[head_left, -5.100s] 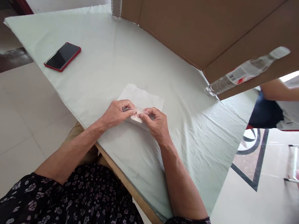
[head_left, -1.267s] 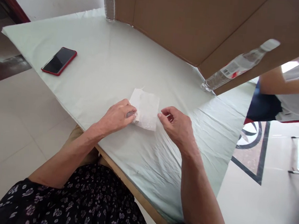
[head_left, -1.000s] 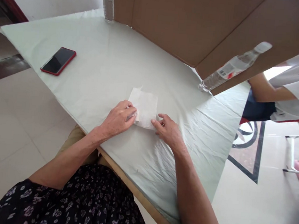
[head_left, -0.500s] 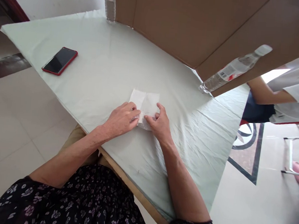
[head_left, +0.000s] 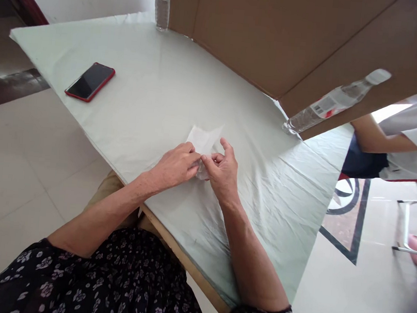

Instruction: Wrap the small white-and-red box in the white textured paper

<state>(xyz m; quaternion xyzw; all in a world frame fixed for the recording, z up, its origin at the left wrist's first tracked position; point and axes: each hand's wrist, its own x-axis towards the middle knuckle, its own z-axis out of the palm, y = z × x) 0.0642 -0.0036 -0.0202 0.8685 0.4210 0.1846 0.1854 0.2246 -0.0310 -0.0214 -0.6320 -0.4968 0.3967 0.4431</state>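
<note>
A thin white sheet like tissue paper lies before me, creased down its middle, its right side now raised. My left hand grips its near left part with fingers bent and pressed together. Close beside it, my right hand pinches the near right edge between thumb and bent fingers, its index finger raised. Between the hands the near part of the sheet looks bunched and partly see-through; the fingers hide much of it.
On the pale green tablecloth lies a phone in a red case. A cardboard panel stands at the back, with one water bottle at its left and another bottle at its right. Behind it shows a person's arm.
The hands have come closer together. The right half of the sheet has been lifted and folded inward, while before it lay flatter. The view has shifted slightly.
</note>
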